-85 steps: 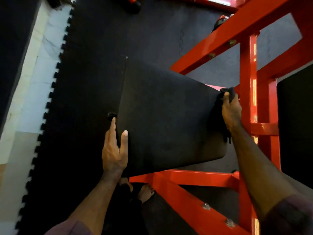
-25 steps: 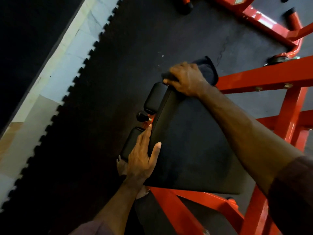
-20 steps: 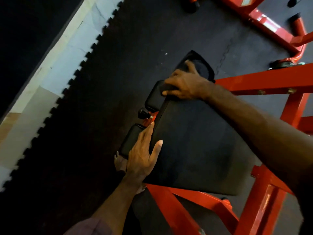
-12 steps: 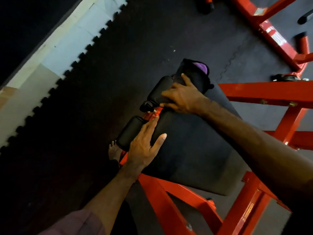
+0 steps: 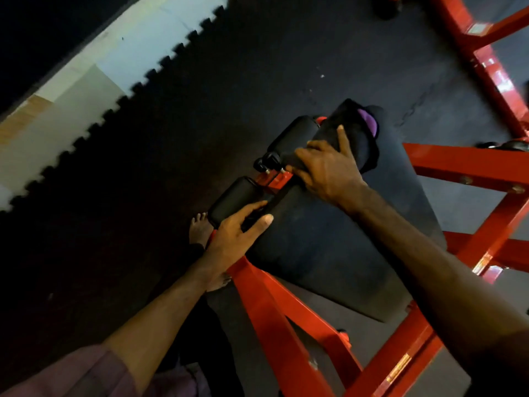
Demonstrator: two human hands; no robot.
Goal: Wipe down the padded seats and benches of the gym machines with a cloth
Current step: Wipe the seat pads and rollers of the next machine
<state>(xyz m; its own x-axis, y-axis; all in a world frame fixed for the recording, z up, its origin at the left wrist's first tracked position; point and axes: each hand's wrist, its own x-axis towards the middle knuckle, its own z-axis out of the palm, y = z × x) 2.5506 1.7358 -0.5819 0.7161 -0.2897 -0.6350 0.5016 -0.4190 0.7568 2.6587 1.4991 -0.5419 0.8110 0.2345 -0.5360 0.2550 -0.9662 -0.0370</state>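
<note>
I see my right hand (image 5: 329, 170) clutching a dark cloth (image 5: 355, 136), bunched with a purple patch showing, at the far end of the black padded seat (image 5: 329, 253). My left hand (image 5: 234, 236) rests with relaxed, straight fingers on the seat's near edge beside a roller pad (image 5: 234, 200).

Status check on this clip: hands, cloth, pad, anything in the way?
Right hand pressing dark cloth at seat pad far edge. Left hand flat, bracing pad's near corner. Adjuster knobs close by the fingers.
</note>
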